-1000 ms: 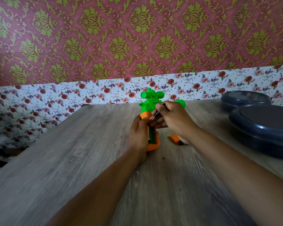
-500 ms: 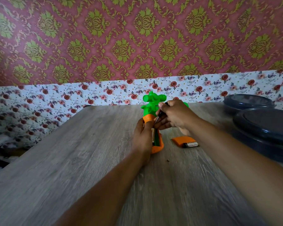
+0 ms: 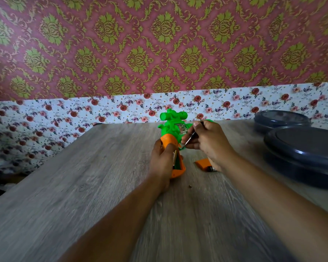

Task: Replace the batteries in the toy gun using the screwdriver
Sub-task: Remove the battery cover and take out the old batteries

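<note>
A green toy gun (image 3: 172, 124) with an orange handle stands over the wooden table (image 3: 83, 186), its barrel pointing away from me. My left hand (image 3: 162, 161) grips the orange handle, whose battery slot faces me with its cover off. My right hand (image 3: 209, 143) pinches a thin screwdriver (image 3: 190, 138), its metal tip near the top of the handle. The orange battery cover (image 3: 202, 163) lies on the table to the right, and a dark battery (image 3: 211, 169) lies beside it, partly hidden by my right wrist.
Two dark grey round lidded containers (image 3: 303, 154) stand at the table's right side, one behind the other. A floral wall runs along the table's far edge. A small dark crumb (image 3: 190, 186) lies near the gun.
My right hand has drawn slightly right, away from the gun, with the screwdriver. The view has shifted, so the cover and battery on the table show more than one second ago.
</note>
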